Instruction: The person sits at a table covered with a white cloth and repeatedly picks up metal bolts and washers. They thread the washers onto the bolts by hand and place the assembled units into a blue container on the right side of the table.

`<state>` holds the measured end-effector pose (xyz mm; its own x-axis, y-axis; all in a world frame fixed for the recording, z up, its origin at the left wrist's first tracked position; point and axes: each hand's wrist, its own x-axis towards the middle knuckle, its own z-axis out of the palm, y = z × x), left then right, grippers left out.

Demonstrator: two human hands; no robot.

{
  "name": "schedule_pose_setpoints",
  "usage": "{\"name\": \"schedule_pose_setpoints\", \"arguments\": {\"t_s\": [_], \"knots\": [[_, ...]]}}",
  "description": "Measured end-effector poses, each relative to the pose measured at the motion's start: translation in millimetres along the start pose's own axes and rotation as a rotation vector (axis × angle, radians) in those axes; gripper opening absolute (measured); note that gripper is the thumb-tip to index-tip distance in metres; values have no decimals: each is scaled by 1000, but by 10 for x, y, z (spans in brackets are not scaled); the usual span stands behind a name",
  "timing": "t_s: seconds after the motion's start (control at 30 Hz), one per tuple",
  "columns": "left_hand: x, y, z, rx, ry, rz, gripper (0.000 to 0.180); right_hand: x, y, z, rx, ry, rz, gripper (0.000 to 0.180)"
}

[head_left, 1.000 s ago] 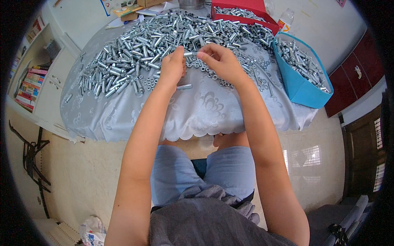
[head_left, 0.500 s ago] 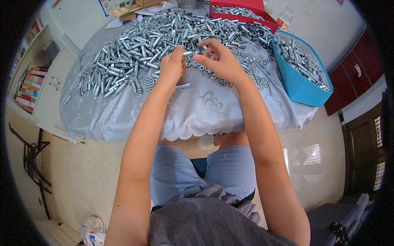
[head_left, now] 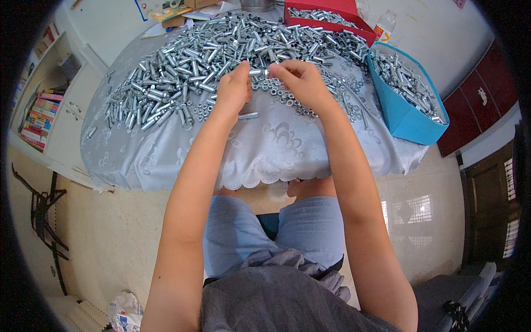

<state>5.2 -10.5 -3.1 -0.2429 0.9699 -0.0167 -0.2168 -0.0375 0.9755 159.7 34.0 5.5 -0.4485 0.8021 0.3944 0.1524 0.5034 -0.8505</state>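
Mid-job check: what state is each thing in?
Left hand: closed on metal sleeve
Metal sleeve: held sideways between the hands
Right hand: fingers pinched at sleeve's right end
Loose sleeve: lying on its side
Metal parts: heaped loose
Red box: open, holding parts
Blue bin: open, filled with parts
Bottle: upright
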Motion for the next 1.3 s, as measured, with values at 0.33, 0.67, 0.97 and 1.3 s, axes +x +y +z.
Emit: {"name": "schedule_pose_setpoints", "arguments": {"t_s": [0.33, 0.67, 0.97, 1.3], "knots": [[8, -31, 17, 53, -34, 15, 37, 8, 39, -10, 59, 78, -64, 21], [9, -28, 14, 56, -30, 8, 37, 3, 26, 44, 19, -29, 24, 17], [6, -45, 12, 96, -27, -2, 38, -25, -49, 23, 91, -133, 136, 24], [33, -59, -2, 64, -46, 6, 39, -21, -21, 55, 23, -93, 32, 28]]}}
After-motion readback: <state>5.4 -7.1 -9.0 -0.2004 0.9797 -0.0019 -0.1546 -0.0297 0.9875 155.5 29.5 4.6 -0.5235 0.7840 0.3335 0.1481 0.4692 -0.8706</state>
